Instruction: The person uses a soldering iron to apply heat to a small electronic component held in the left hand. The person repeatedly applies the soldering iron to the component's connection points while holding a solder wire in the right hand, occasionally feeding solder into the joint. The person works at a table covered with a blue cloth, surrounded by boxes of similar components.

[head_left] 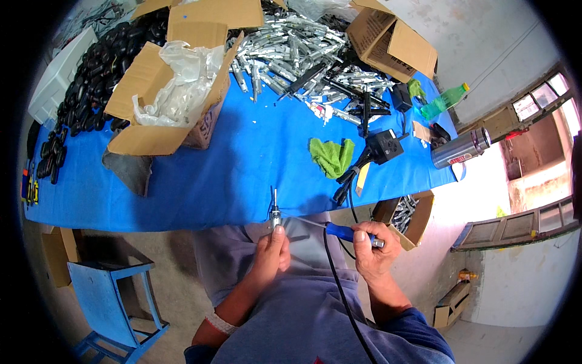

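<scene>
My left hand is closed on a small silver metal part, pinched near its lower end. A thin rod sticks up from the part, in front of the table's near edge. My right hand grips a blue-handled screwdriver with its fingers wrapped round the handle. Its thin metal shaft points left towards the part; I cannot tell whether the tip touches it. A black cable runs down past the front of the handle and over my clothing.
A blue-covered table holds a heap of silver metal parts, black parts, an open cardboard box, a green cloth, a black adapter and a steel flask. A blue stool stands left.
</scene>
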Demonstrator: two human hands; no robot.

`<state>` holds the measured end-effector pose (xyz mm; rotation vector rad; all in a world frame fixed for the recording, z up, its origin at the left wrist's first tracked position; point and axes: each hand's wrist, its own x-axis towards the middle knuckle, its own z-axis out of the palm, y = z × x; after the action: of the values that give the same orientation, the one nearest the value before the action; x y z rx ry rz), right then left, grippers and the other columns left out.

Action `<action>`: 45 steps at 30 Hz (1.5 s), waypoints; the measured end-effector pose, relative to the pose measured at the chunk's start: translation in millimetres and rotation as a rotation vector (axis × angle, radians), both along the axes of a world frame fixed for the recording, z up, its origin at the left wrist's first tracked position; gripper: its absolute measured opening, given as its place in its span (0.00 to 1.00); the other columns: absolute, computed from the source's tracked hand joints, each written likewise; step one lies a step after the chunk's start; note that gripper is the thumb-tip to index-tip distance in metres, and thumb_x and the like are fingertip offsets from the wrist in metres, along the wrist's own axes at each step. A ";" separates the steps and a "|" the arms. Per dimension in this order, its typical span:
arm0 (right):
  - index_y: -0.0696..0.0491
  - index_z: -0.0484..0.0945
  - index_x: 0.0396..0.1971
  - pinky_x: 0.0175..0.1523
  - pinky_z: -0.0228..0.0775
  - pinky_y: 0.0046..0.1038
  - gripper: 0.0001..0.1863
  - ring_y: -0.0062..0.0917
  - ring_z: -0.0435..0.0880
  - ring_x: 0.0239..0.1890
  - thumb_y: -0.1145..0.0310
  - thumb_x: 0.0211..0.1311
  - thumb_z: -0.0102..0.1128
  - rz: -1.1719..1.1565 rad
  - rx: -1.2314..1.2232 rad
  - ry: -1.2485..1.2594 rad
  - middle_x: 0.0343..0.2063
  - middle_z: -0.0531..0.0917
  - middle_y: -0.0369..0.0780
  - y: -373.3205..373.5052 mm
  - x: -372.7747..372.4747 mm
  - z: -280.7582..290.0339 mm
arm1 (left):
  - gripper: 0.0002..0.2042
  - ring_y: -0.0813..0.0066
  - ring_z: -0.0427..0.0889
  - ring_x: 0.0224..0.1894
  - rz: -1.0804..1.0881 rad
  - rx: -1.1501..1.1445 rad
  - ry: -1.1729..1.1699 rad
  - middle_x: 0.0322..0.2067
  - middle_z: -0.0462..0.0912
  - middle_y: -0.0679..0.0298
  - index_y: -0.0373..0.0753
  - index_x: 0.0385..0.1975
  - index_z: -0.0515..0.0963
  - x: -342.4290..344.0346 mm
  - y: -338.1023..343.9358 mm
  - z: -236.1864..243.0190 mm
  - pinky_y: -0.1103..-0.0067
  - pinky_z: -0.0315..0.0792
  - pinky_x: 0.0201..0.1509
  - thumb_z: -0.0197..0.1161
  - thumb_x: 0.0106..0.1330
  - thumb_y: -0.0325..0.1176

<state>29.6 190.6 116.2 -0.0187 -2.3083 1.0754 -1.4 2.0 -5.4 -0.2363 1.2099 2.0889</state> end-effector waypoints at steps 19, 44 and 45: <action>0.55 0.78 0.25 0.26 0.70 0.22 0.05 0.24 0.81 0.19 0.71 0.53 0.64 0.022 0.003 0.006 0.21 0.83 0.39 0.8 -1.2 -3.7 | 0.24 0.81 0.60 0.10 -0.009 0.014 -0.006 0.10 0.59 0.70 0.42 0.20 0.62 -0.4 -1.2 1.9 0.81 0.59 0.13 0.43 0.71 0.56; 0.59 0.72 0.32 0.37 0.69 0.31 0.04 0.35 0.78 0.32 0.74 0.59 0.53 0.415 -0.029 -0.300 0.28 0.76 0.44 -8.6 -43.4 55.1 | 0.25 0.80 0.60 0.08 0.101 -0.106 -0.047 0.08 0.59 0.70 0.44 0.17 0.61 6.2 12.3 10.5 0.80 0.56 0.11 0.47 0.69 0.57; 0.59 0.72 0.33 0.38 0.69 0.31 0.05 0.36 0.78 0.33 0.74 0.59 0.53 0.466 -0.033 -0.346 0.29 0.75 0.44 -1.9 -47.0 57.6 | 0.25 0.80 0.60 0.08 0.107 -0.100 -0.063 0.08 0.59 0.70 0.44 0.17 0.60 6.1 13.3 10.7 0.80 0.56 0.11 0.47 0.69 0.57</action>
<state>-17.5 188.7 173.8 0.3640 -2.6818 1.4315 4.7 15.3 5.3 -0.4183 1.2904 2.0978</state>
